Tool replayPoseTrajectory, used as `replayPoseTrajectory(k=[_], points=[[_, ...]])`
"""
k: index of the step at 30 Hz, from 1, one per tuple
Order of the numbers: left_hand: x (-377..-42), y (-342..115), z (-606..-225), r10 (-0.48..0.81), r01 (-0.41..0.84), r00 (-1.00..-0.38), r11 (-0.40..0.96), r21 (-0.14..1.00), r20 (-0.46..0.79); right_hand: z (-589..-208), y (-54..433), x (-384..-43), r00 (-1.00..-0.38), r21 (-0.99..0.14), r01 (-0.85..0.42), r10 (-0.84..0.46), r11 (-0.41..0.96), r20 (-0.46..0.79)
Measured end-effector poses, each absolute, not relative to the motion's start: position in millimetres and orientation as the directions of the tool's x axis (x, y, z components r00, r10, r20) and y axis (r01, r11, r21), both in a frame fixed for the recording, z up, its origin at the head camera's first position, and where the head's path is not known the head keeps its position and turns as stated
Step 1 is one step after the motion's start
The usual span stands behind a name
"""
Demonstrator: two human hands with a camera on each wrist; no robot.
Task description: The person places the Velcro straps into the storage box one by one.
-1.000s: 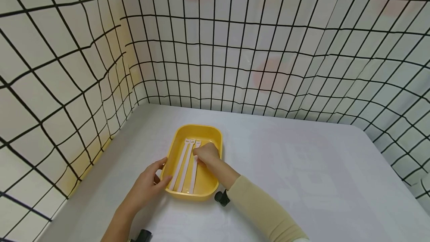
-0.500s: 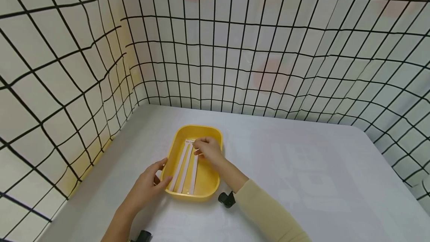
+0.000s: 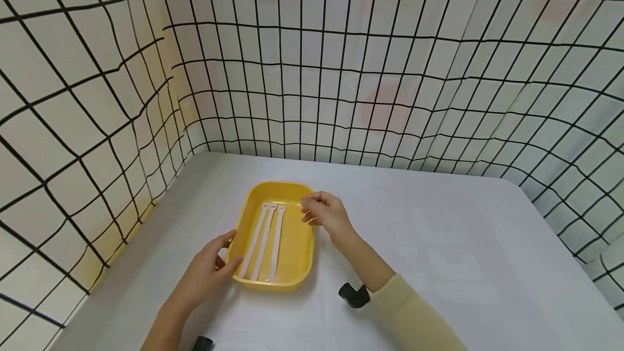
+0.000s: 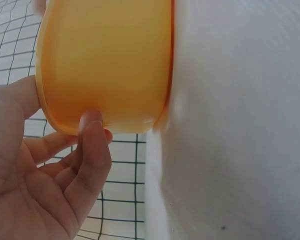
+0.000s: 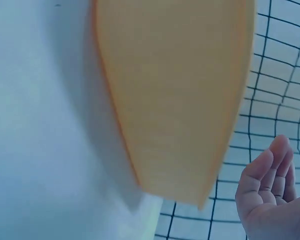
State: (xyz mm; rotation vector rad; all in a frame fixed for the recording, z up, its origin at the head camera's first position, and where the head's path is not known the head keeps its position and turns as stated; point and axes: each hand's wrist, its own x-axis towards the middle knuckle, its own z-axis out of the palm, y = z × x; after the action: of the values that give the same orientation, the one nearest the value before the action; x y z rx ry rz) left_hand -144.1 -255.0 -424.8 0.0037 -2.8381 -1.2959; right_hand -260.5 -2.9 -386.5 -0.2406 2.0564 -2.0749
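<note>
A yellow plastic tray (image 3: pixel 294 253) sits on the white table in the head view. In its left half lie three flat white straps (image 3: pixel 263 242), side by side, with wider slotted heads at the far end, like cable ties. My left hand (image 3: pixel 205 272) holds the tray's near left corner, the fingers and thumb against its rim and wall; the left wrist view shows this hand (image 4: pixel 50 180) at the yellow wall. Over the tray's far right rim hovers my right hand (image 3: pixel 327 215), fingers loosely bent, nothing between them. In the right wrist view that hand (image 5: pixel 270 195) is apart from the tray.
Black wire mesh (image 3: pixel 341 69) over white sheeting encloses the left, back and right. White table surface (image 3: pixel 429 232) stretches right of the tray. Dark wrist-camera pieces (image 3: pixel 354 295) show below the right hand and at the left forearm.
My right hand has come up off the rightmost strap and moved right, out to the tray's right rim. My left hand keeps its place on the tray. The head view has shifted slightly.
</note>
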Motion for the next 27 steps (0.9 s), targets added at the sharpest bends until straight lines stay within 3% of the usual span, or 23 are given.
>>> replayPoseTrajectory(k=[10, 17, 27], points=[[-138, -267, -422, -0.029, 0.008, -0.999, 0.705, 0.709, 0.040, -391, 48, -247, -0.965, -0.992, -0.034, -0.260, 0.121, 0.001], [-134, -273, -409, -0.001, 0.113, -0.981, 0.814, 0.570, 0.196, -397, 103, -237, -0.965, -0.956, -0.105, -0.259, 0.275, 0.031], [-137, -277, -392, 0.129, 0.286, -0.929, 0.846, 0.451, 0.348, -396, 160, -226, -0.977, -0.884, -0.155, -0.200, 0.440, 0.072]])
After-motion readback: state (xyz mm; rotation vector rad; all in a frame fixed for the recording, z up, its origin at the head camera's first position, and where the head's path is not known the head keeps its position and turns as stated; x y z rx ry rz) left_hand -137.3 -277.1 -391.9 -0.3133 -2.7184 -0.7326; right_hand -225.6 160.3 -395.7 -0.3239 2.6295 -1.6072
